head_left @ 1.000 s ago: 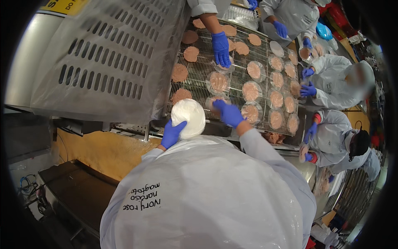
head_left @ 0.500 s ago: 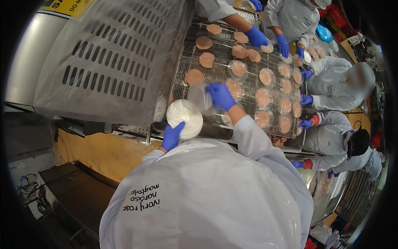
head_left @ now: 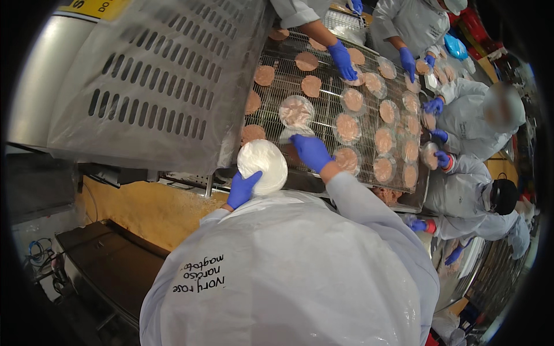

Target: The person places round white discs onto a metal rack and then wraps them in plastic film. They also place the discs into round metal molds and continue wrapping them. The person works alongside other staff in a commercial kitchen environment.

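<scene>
My left hand (head_left: pixel 243 189), in a blue glove, grips a stack of round translucent sheets (head_left: pixel 264 167) at its lower left edge, beside the near edge of the wire conveyor belt (head_left: pixel 323 86). Over the belt, my blue-gloved right hand (head_left: pixel 311 152) has its fingers closed on a clear round sheet (head_left: pixel 287 136). Just beyond those fingertips lies a raw meat patty (head_left: pixel 296 111) covered by a clear disc. Left of it, a bare patty (head_left: pixel 253 134) shows partly behind the stack. More patties lie on the belt, those to the right mostly with discs.
A slotted, film-draped metal cover (head_left: pixel 150 81) stands at the left of the belt. Co-workers' gloved hands reach onto the belt from the far side (head_left: pixel 343 60) and the right end (head_left: pixel 441 160). A dark bench (head_left: pixel 109 259) stands at lower left.
The patties have shifted right along the belt. A disc now covers the patty by my right hand, which has moved slightly right and nearer. The stack stays in my left hand.
</scene>
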A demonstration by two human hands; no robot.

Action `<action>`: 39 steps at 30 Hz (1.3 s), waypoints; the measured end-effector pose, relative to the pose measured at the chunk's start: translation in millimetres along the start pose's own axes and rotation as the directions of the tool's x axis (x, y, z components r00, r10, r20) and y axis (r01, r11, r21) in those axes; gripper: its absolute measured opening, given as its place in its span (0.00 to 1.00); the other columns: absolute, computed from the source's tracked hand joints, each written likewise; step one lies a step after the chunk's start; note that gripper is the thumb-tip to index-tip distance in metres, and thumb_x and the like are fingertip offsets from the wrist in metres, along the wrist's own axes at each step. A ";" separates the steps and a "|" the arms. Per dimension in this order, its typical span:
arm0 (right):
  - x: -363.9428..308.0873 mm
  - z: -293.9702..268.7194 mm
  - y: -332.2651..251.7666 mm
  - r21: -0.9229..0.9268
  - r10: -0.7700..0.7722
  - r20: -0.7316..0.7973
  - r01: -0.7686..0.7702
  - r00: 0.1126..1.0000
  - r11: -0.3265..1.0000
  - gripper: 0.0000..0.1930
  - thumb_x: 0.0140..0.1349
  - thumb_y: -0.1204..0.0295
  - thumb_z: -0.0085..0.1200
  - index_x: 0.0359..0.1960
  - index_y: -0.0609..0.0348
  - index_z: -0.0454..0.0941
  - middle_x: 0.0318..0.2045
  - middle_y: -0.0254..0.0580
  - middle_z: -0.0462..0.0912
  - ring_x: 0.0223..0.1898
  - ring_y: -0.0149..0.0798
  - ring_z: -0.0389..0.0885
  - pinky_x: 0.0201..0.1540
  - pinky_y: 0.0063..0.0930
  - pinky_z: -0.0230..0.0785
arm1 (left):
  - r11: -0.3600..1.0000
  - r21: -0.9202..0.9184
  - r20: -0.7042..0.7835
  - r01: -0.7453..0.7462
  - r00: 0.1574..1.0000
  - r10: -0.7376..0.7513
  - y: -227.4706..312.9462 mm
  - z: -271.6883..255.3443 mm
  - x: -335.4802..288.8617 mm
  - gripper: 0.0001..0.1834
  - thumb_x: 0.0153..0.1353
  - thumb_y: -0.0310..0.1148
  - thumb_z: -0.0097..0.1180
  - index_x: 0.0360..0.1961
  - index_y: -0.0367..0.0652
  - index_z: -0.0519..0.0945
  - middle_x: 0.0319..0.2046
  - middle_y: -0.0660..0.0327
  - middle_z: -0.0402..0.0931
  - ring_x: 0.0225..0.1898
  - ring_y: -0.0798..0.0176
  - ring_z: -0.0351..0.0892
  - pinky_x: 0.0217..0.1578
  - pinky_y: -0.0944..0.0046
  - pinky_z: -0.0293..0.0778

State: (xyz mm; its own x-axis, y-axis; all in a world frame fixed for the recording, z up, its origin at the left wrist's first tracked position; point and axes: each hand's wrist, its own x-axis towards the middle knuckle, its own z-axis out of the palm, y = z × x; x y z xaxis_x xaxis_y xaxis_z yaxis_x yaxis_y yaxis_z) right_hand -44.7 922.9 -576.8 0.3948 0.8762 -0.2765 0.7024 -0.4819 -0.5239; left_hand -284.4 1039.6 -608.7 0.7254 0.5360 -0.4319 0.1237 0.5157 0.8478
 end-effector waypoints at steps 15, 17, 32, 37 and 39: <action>9.2 9.1 -7.6 0.273 0.070 -0.314 0.019 0.947 0.962 0.21 0.56 0.80 0.47 0.53 0.54 0.77 0.45 0.56 0.80 0.44 0.52 0.80 0.46 0.41 0.72 | 0.997 0.083 0.055 0.002 0.998 -0.007 3.9 -35.4 30.3 0.28 0.56 0.33 0.64 0.56 0.33 0.70 0.50 0.56 0.76 0.49 0.64 0.76 0.51 0.64 0.72; 33.6 6.2 5.7 0.062 0.033 -0.437 -0.007 0.899 0.998 0.23 0.55 0.81 0.47 0.55 0.54 0.75 0.48 0.56 0.78 0.49 0.53 0.77 0.50 0.41 0.70 | 0.999 0.034 0.054 0.006 0.998 -0.008 -2.7 -48.3 32.8 0.28 0.56 0.33 0.64 0.56 0.33 0.70 0.50 0.56 0.76 0.49 0.64 0.76 0.51 0.64 0.72; 137.1 65.8 -12.8 0.407 0.015 -0.680 0.361 0.733 0.839 0.16 0.57 0.78 0.48 0.47 0.57 0.78 0.44 0.51 0.79 0.48 0.52 0.75 0.51 0.41 0.68 | 0.992 0.126 0.054 -0.007 0.999 0.000 1.3 -80.2 48.7 0.27 0.57 0.33 0.64 0.55 0.33 0.71 0.49 0.56 0.77 0.48 0.64 0.76 0.51 0.64 0.73; 132.5 101.9 -11.1 0.085 -0.170 -0.505 0.245 0.846 0.966 0.19 0.56 0.78 0.50 0.51 0.56 0.76 0.51 0.53 0.76 0.56 0.52 0.72 0.59 0.38 0.63 | 0.991 0.137 0.070 0.009 0.997 -0.018 3.9 -90.3 59.4 0.27 0.56 0.32 0.64 0.56 0.33 0.71 0.49 0.55 0.77 0.49 0.64 0.77 0.50 0.63 0.73; 93.7 95.4 -25.3 0.288 -0.016 -0.302 0.107 0.953 0.952 0.20 0.55 0.82 0.48 0.52 0.58 0.76 0.55 0.52 0.74 0.59 0.54 0.69 0.64 0.38 0.60 | 0.992 0.125 0.051 0.035 0.998 -0.042 -0.8 -96.9 59.2 0.27 0.56 0.31 0.64 0.56 0.32 0.71 0.49 0.55 0.77 0.48 0.64 0.77 0.50 0.63 0.74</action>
State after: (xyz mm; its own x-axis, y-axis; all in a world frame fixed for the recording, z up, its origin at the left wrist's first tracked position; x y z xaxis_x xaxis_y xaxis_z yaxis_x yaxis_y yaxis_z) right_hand -82.0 1018.3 -666.3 0.5443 0.8388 -0.0121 0.5401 -0.3614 -0.7601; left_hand -307.1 1135.7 -664.8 0.7531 0.4792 -0.4509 0.2331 0.4466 0.8639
